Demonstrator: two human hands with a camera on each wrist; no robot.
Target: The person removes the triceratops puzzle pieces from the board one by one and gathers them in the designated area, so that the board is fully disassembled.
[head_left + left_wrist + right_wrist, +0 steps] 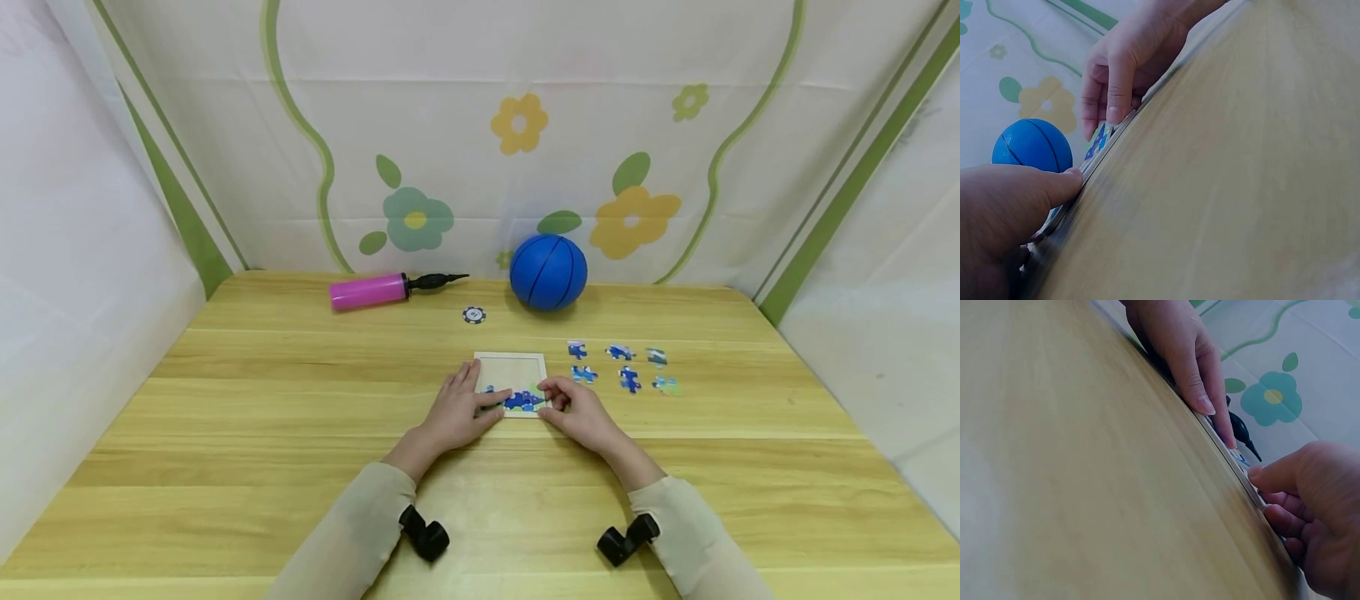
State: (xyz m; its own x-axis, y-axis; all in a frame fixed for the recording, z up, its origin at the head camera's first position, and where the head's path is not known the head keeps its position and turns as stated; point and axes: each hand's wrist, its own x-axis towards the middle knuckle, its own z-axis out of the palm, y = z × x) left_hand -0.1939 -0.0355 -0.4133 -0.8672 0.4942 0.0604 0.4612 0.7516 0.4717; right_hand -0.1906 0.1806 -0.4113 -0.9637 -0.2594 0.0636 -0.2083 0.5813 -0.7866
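Observation:
A small square white-edged puzzle tray (510, 356) lies on the table, its near part filled with blue and green jigsaw pieces (522, 401). My left hand (459, 410) rests over the tray's left side, index finger stretched across the pieces and thumb along the near edge. At the near right corner, my right hand (579, 414) grips the tray's side with bent fingers, its thumb at the near edge. The right wrist view shows that thumb on the tray's rim (1235, 467) and the other fingers curled beside it; the palm is hidden.
Several loose jigsaw pieces (629, 380) lie to the right of the tray. Farther back are a blue ball (548, 272), a round poker chip (474, 315) and a pink hand pump (369, 292) with a black nozzle. A flowered cloth (450, 125) hangs behind the table.

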